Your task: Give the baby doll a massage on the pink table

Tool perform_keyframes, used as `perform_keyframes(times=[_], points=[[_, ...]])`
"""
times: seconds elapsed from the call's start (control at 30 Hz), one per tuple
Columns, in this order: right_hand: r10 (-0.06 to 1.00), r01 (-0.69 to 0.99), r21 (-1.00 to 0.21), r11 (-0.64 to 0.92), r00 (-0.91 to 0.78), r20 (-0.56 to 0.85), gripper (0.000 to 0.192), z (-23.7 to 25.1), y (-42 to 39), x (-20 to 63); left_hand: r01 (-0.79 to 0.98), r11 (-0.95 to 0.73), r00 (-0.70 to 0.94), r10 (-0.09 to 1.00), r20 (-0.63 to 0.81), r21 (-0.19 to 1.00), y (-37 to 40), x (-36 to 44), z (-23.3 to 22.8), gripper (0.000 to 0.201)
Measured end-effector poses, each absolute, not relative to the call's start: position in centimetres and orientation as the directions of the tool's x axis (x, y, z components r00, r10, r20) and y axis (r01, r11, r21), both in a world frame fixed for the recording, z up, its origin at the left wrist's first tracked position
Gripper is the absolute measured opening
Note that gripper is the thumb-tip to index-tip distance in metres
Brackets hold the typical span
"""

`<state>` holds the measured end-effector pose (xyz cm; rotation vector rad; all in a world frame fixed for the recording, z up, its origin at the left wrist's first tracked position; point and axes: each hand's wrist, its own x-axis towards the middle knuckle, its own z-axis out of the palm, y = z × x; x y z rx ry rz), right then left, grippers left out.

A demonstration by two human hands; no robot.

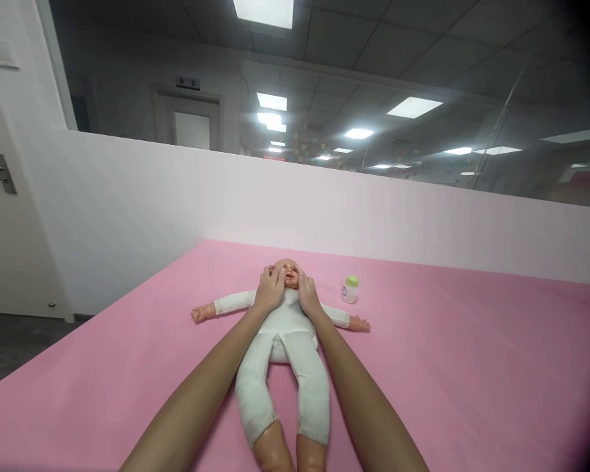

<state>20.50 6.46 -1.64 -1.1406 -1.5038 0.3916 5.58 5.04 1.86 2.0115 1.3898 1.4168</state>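
A baby doll [288, 314] lies face up on a pink surface, its arms spread and its legs towards me. Its body is white cloth; the head, hands and lower legs are skin-toned plastic. My left hand [270, 288] cups the left side of its face, thumb on the cheek and fingers curled round the head. On the opposite cheek, my right hand [308, 292] is wrapped against the face in the same way. Between both hands the doll's nose and mouth show, while its cheeks are covered. My forearms pass either side of its body.
A small clear bottle with a green cap [351, 289] stands right of the doll's head. The pink tabletop [447, 367] meets a white low wall [295, 203] with glass above. At left is a door with a metal handle [4, 174].
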Motion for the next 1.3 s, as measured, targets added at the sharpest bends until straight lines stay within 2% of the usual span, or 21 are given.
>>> perform_keyframes(times=[0.17, 0.37, 0.5, 0.67, 0.83, 1.03, 1.2, 1.3], points=[[0.815, 0.413, -0.791, 0.452, 0.169, 0.554, 0.063, -1.68, 6.64, 20.55, 0.509, -0.482, 0.025, 0.836, 0.548, 0.713, 5.05, 5.56, 1.87, 0.051], [0.818, 0.426, -0.768, 0.477, 0.103, 0.565, 0.062, -1.79, 7.01, 20.71, 0.483, -0.457, 0.009, 0.856, 0.517, 0.747, 5.19, 5.52, 1.74, 0.051], [0.822, 0.385, -0.807, 0.447, 0.178, 0.54, 0.066, -1.93, 7.06, 20.57, 0.498, -0.483, 0.014, 0.834, 0.551, 0.72, 5.21, 5.57, 1.79, 0.05], [0.813, 0.396, -0.777, 0.49, 0.113, 0.571, 0.061, -1.82, 6.91, 20.53, 0.509, -0.464, 0.024, 0.85, 0.527, 0.725, 5.12, 5.54, 1.85, 0.049], [0.83, 0.376, -0.819, 0.433, 0.187, 0.525, 0.065, -1.53, 6.72, 20.45, 0.508, -0.469, 0.03, 0.848, 0.529, 0.722, 5.0, 5.56, 2.0, 0.053], [0.818, 0.396, -0.781, 0.483, 0.113, 0.563, 0.063, -1.46, 6.45, 20.39, 0.508, -0.498, 0.059, 0.834, 0.548, 0.703, 4.87, 5.52, 2.05, 0.049], [0.828, 0.372, -0.831, 0.414, 0.225, 0.513, 0.067, -1.72, 6.74, 20.26, 0.517, -0.497, 0.034, 0.825, 0.564, 0.696, 5.28, 5.63, 1.69, 0.052], [0.823, 0.37, -0.811, 0.452, 0.178, 0.54, 0.063, -1.74, 6.78, 20.36, 0.516, -0.495, 0.051, 0.832, 0.552, 0.699, 5.23, 5.59, 1.68, 0.05]])
